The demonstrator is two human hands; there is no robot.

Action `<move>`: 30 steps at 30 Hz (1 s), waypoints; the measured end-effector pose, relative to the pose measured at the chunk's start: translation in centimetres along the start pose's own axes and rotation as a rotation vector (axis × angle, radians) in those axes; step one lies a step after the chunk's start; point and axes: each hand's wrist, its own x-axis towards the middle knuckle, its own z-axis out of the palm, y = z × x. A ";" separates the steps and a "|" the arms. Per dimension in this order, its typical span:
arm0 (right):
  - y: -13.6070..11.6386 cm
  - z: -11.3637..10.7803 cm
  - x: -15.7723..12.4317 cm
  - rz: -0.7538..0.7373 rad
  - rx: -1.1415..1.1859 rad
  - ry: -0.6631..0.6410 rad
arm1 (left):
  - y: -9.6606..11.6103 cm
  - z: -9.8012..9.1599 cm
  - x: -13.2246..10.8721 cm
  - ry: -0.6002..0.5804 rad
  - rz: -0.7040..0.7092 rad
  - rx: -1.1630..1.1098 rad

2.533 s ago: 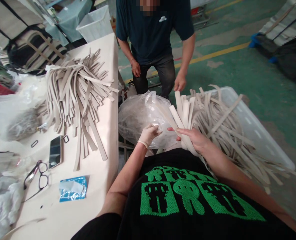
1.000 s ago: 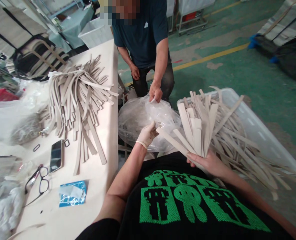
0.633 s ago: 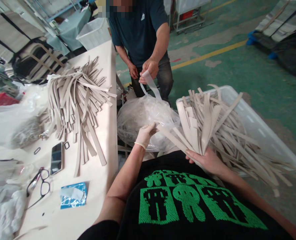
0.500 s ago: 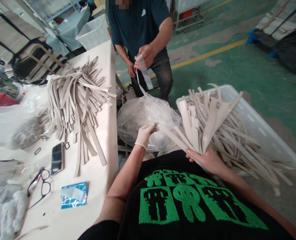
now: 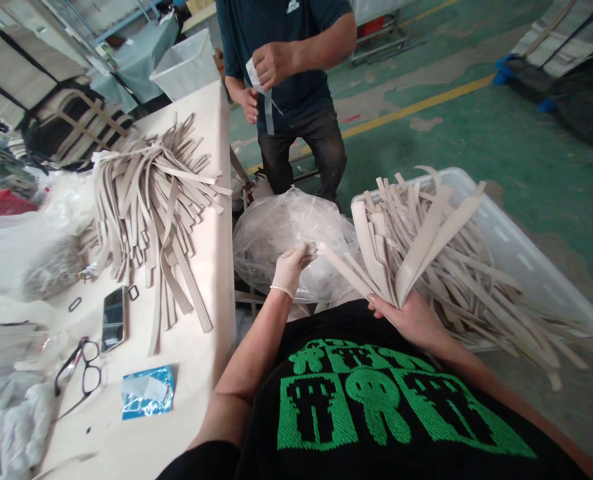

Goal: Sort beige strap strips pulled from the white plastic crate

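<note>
In the head view my right hand (image 5: 416,319) is closed around the lower ends of several beige fabric strips (image 5: 371,240), which fan upward from it. One strip (image 5: 343,268) of that bundle reaches left toward my left hand (image 5: 292,265), its tip close to the fingertips. My left hand wears a pale glove and its thumb and fingers are pinched together. Something small and greyish shows at the fingertips, too small to name. Beyond it sits a clear plastic bag (image 5: 296,220) with pale contents. Right of my right hand, a white plastic crate (image 5: 521,257) is heaped with more strips.
On the table (image 5: 196,373) at left lie a pile of strips (image 5: 146,193), a phone (image 5: 115,319), glasses (image 5: 91,367), a blue packet (image 5: 149,392) and two small black buckles. Across from me a co-worker (image 5: 286,73) holds a translucent strip (image 5: 269,110).
The co-worker's hands have risen and drawn back with the translucent strip, away from the bag. The fanned strips in my right hand have shifted slightly left. My left hand has barely moved.
</note>
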 end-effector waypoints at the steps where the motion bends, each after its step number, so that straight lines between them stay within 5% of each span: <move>1: -0.1 0.0 0.0 -0.010 0.003 0.003 | 0.0 0.0 0.0 0.003 -0.001 0.001; 12: 0.6 0.8 0.3 -0.034 0.033 -0.059 | -0.1 0.0 0.0 -0.003 -0.019 0.056; 20: -1.9 1.8 3.4 -0.041 0.305 -0.141 | -2.3 1.7 -1.7 -0.181 -0.102 0.113; 27: -2.4 1.2 3.5 -0.132 0.299 -0.244 | 0.5 0.2 -0.6 -0.039 0.042 0.117; 30: -2.9 2.0 4.2 -0.143 0.284 -0.171 | -0.5 0.7 -1.4 -0.141 -0.020 0.165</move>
